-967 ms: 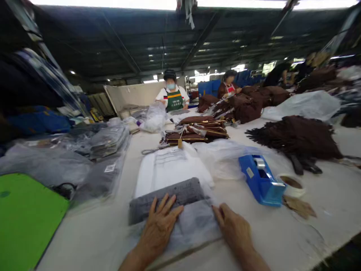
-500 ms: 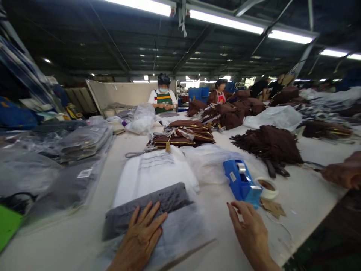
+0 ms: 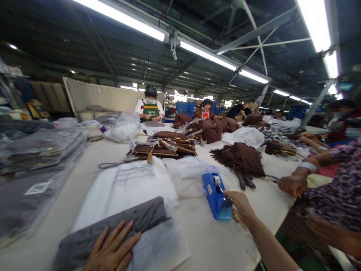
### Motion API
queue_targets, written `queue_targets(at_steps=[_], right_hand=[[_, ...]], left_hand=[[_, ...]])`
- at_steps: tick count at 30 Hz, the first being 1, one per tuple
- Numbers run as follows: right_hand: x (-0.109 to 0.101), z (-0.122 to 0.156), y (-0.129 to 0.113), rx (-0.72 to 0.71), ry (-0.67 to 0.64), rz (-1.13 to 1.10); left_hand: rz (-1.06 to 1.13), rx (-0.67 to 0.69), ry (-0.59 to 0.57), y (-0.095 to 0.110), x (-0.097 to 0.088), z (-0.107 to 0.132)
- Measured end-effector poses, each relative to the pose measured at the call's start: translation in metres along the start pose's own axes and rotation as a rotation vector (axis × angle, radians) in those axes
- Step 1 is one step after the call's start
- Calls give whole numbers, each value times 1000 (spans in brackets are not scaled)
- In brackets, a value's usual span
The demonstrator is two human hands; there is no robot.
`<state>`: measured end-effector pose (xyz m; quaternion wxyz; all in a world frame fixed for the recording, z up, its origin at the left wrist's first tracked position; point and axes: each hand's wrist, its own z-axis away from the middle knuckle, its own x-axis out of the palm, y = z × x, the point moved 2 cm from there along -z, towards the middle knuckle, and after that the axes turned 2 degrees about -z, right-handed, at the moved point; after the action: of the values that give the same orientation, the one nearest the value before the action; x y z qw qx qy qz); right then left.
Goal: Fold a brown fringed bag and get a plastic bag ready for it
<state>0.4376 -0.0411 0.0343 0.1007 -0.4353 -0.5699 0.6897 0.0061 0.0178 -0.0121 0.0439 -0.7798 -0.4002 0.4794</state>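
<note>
My left hand lies flat with fingers spread on a grey folded item in a clear plastic bag at the near edge of the white table. My right hand is at the near end of a blue tape dispenser, fingertips touching it; its fingers are curled there and what they pinch, if anything, is hidden. A stack of flat white plastic bags lies just beyond the grey item.
Bagged grey items pile up on the left. Brown fringed pieces and stacked brown goods sit mid-table, scissors beside them. A co-worker's hand and patterned sleeve are at right. Two people work at the far end.
My right hand left the bagged grey item and reached right to the tape dispenser. The view swung right and up, bringing the co-worker at right into sight. My left hand stayed flat.
</note>
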Motion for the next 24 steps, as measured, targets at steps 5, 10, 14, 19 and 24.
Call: queue_targets(at_steps=[5, 10, 14, 19, 24], right_hand=[[-6, 8, -5, 34, 40, -201], [-16, 51, 9, -83, 134, -323], [-12, 77, 36, -83, 136, -341], [2, 81, 44, -97, 63, -354], [10, 77, 38, -141, 65, -272]], left_hand=[[79, -44, -56, -1, 1, 1], [128, -74, -83, -1, 3, 2], [125, -88, -85, -2, 7, 5], [99, -68, -61, -1, 8, 6], [96, -109, -65, 2, 2, 2]])
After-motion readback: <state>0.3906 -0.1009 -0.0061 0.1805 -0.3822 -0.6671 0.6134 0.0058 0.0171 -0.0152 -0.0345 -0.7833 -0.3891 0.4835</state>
